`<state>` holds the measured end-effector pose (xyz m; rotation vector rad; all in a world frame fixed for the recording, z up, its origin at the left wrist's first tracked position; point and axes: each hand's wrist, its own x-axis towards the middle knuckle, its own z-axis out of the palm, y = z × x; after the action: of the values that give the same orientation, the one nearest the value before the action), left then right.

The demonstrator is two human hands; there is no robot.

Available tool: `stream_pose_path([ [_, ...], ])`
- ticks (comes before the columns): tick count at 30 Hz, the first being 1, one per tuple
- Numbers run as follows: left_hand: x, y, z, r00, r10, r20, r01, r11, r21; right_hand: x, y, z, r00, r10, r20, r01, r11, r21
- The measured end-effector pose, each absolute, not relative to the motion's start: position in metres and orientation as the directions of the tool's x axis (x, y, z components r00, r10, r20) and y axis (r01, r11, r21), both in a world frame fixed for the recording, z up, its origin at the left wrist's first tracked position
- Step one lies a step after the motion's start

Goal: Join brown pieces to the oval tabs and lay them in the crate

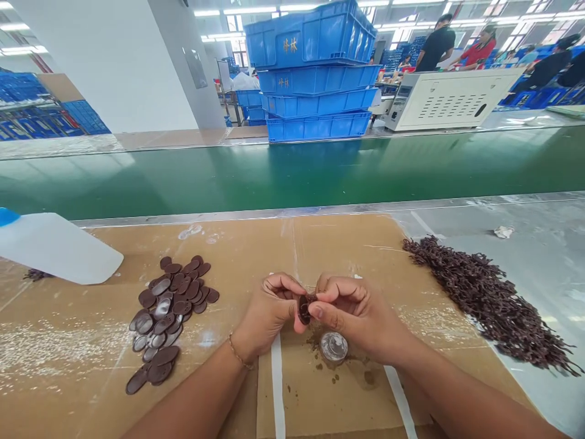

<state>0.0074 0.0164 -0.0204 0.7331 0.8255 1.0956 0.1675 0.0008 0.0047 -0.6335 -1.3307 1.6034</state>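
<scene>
My left hand (267,314) is closed, pinching a dark brown oval disc (303,311) between thumb and fingers. Against that disc my right hand (361,311) pinches a small dark brown piece (312,298), mostly covered by the fingertips. Just below the hands stands a small round clear dish (333,347) with whitish contents, brown stains around it. Left of my hands lies a pile of similar brown oval discs (183,289), some of them shiny. Over on the right is a long heap of thin, branching brown pieces (484,292).
A white plastic bottle (68,247) with a blue cap lies at the left. Cardboard (237,256) covers the worktop. Beyond it runs a green conveyor belt (205,183), with stacked blue crates (315,79) and a cream machine housing (457,100) behind. Several people work in the background.
</scene>
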Motion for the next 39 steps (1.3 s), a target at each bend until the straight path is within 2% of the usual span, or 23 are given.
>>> stream_pose_path([
  [10, 0.0109, 0.0139, -0.0186, 0.225, 0.948, -0.227, -0.456, 0.308, 0.835, 0.1678, 0.0003, 0.0031, -0.431, 0.889, 0.155, -0.322, 0.009, -0.947],
  [24, 0.0104, 0.0133, -0.0202, 0.216, 0.945, -0.247, -0.469, 0.322, 0.823, 0.1692, 0.0018, -0.0035, -0.386, 0.913, 0.130, -0.199, 0.056, -0.978],
  [39, 0.0121, 0.0144, -0.0149, 0.200, 0.944, -0.262, -0.453, 0.326, 0.830, 0.1676, 0.0028, -0.0044, -0.362, 0.925, 0.118, -0.206, 0.043, -0.978],
])
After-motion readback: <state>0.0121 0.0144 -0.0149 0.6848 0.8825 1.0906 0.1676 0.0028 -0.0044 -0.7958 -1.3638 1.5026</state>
